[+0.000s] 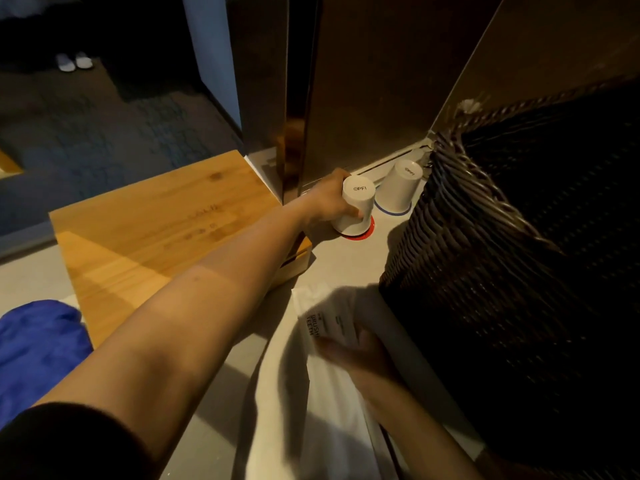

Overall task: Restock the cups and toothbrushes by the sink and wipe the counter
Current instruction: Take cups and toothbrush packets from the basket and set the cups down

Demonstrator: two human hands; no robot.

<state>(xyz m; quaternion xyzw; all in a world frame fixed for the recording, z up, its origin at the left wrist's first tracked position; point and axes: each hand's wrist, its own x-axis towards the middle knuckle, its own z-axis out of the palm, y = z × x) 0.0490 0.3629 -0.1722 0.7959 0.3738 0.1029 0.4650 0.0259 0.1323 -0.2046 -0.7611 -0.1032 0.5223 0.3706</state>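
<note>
My left hand [327, 200] reaches far across the counter and grips an upside-down white cup [355, 211] with a red rim, its mouth on the grey counter [332, 261]. A second upside-down white cup [398, 188], blue-rimmed, stands just to its right by the wall. Nearer to me, my right hand [360, 355] holds white toothbrush packets [327, 322] printed with dark letters, over a white cloth [311, 410] lying on the counter.
A large dark wicker basket [519, 271] fills the right side, close to both cups. A wooden box [156, 230] sits left of the cups. A blue cloth [38, 351] lies at the near left. Dark wall panels [363, 81] rise behind the cups.
</note>
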